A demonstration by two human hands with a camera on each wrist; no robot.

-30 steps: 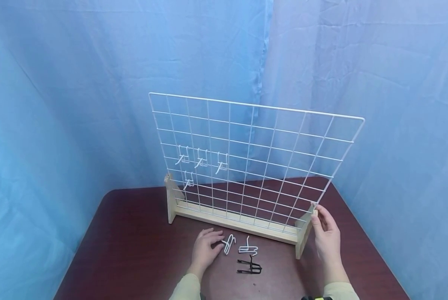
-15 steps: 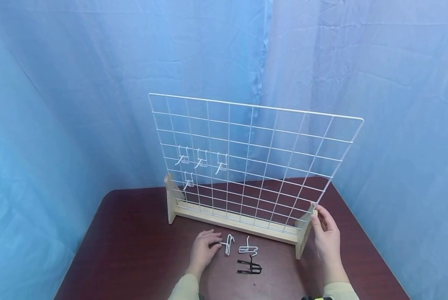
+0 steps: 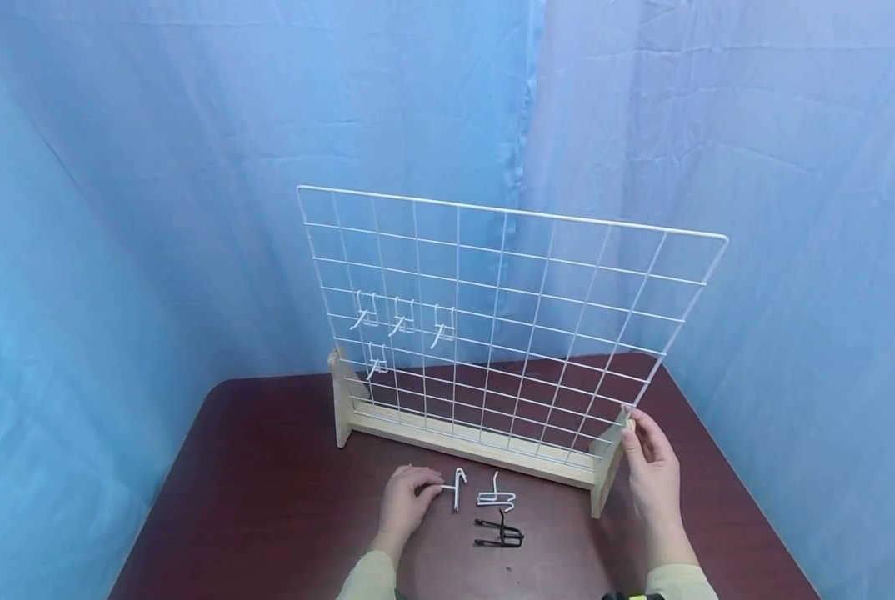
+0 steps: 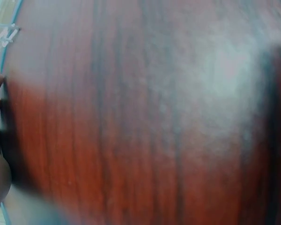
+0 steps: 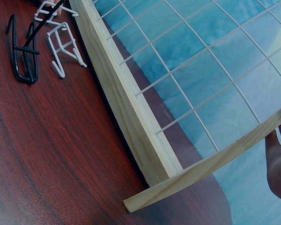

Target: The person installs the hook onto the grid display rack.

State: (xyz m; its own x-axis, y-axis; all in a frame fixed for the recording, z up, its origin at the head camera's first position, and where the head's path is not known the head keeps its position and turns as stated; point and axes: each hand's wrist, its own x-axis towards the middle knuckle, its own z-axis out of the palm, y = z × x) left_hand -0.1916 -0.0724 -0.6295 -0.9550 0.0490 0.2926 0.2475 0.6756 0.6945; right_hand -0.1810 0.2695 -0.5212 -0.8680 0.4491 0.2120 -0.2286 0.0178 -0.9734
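Black hook lies nearby, grid beyond — left hand pinches white hook.

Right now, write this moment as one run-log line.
left hand: pinches white hook | right hand: holds wooden stand | black hook: lies on table

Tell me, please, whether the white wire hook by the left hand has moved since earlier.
Yes; the white hook turned counterclockwise in the head view, against the unmoved black wire hook.
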